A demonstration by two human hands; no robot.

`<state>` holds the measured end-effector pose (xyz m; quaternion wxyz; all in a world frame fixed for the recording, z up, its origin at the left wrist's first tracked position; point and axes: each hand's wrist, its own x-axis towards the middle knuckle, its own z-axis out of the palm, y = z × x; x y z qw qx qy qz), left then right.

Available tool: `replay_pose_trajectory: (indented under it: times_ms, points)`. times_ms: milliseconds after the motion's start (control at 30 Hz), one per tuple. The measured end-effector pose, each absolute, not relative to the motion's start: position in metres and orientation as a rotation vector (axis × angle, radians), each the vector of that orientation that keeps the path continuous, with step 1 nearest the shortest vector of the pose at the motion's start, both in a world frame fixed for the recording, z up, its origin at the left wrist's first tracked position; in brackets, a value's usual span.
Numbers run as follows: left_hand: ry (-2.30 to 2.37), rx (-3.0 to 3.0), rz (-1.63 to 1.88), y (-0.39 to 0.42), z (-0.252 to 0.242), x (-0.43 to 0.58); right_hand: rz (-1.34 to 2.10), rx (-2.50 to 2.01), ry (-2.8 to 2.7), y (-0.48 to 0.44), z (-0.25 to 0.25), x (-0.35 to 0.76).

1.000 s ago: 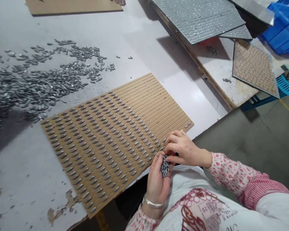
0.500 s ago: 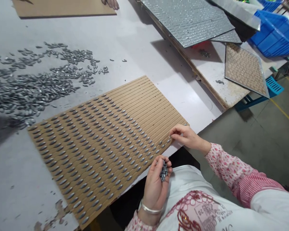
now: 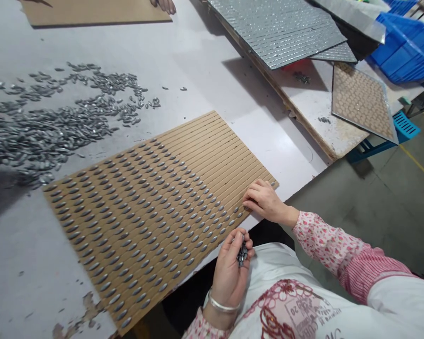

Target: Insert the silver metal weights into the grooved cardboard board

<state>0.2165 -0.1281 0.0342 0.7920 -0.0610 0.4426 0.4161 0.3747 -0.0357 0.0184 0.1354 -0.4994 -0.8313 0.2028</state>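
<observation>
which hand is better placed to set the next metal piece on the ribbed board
Likely the right hand: its fingertips rest on the ribbed board by the unfilled rows. The left hand is cupped, holding metal pieces.

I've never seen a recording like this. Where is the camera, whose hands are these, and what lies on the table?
There is no machine here: a person works with bare hands, and the one camera sits on that person's head, looking forward and down. The two hands below are the wearer's. The left hand is cupped around a small bunch of grey metal pieces. The right hand has its fingers down on the near right corner of a ribbed cardboard board; whether it pinches a piece is hidden. Most of the board's grooves hold rows of the same pieces; its far right part is bare. A loose heap of pieces lies on the white table to the left. Beyond are silvery sheets and a blue crate. The hand at the top edge is another person's.
</observation>
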Motion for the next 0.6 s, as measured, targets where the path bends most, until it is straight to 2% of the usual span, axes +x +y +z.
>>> replay_pose_trajectory:
  times_ms: [367,600]
  points:
    - [0.966,-0.128,0.895,-0.130,0.032,0.218,0.476,-1.592,-2.282,-0.040,0.014,0.370]
    - [0.948,-0.108,0.908,-0.134,0.030,0.217,0.573,-1.379,-2.381,-0.040,0.018,0.361]
